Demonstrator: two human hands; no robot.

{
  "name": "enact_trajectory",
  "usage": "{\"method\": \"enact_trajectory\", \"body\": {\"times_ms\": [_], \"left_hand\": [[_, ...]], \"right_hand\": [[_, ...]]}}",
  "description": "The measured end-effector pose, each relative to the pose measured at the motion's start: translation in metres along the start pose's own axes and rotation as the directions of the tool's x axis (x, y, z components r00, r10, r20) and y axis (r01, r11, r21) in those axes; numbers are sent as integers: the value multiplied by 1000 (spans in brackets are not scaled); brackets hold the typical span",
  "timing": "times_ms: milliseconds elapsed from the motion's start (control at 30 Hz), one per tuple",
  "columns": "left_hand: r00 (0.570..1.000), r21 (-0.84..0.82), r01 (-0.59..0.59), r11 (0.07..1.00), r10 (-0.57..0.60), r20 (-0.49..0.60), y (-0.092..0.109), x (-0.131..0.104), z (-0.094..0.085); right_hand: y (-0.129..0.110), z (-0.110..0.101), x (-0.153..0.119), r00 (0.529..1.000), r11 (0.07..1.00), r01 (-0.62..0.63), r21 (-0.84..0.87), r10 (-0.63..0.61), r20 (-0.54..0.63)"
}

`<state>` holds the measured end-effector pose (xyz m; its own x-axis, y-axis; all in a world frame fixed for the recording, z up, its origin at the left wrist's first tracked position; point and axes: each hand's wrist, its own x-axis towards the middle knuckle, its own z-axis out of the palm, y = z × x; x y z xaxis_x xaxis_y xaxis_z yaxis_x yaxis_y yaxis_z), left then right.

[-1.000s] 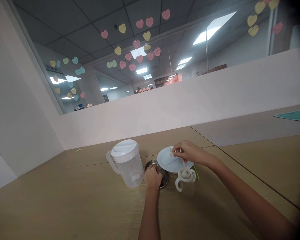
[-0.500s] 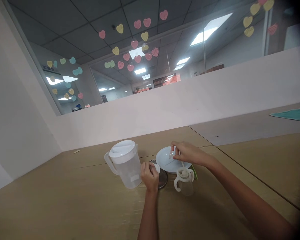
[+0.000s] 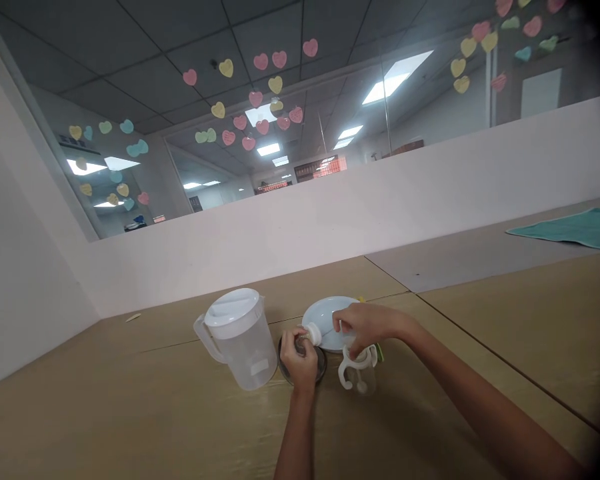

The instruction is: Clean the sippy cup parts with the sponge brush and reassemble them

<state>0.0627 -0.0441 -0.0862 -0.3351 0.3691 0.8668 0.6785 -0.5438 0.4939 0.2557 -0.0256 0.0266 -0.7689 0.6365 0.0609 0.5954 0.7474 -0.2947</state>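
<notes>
Teal cloth, heart-shaped notes, white wall

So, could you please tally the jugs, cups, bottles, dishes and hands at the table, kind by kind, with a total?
Jugs: 1, the lidded jug
Cups: 1, the two-handled cup
Bottles: 1, the white-topped bottle in the left hand
Dishes: 2, the pale dish and the round metal dish
Hands: 2, the left hand and the right hand
Total: 7
</notes>
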Motion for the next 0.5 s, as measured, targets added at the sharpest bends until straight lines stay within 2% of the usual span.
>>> {"method": "enact_trajectory", "body": {"times_ms": [100,200,267,333,500], "left_hand": [[1000,-93,21,995,-20,13,5,-3,4],[997,-170,63,984,-55,52,10,-7,8],[991,-207,132,969,-123,58,11,-8,10],[970,-260,244,934,-242,41,10,-8,10],[850,-452,469,759,-527,-1,5,-3,11]], "right_hand": [[-1,11,9,984,987,122,105,-107,-140],[-5,27,23,944,970,218,105,-183,-274],[-8,35,31,946,968,237,87,-209,-247],[-10,39,35,953,965,251,72,-233,-196],[-8,37,38,938,937,320,139,-292,-188]]}}
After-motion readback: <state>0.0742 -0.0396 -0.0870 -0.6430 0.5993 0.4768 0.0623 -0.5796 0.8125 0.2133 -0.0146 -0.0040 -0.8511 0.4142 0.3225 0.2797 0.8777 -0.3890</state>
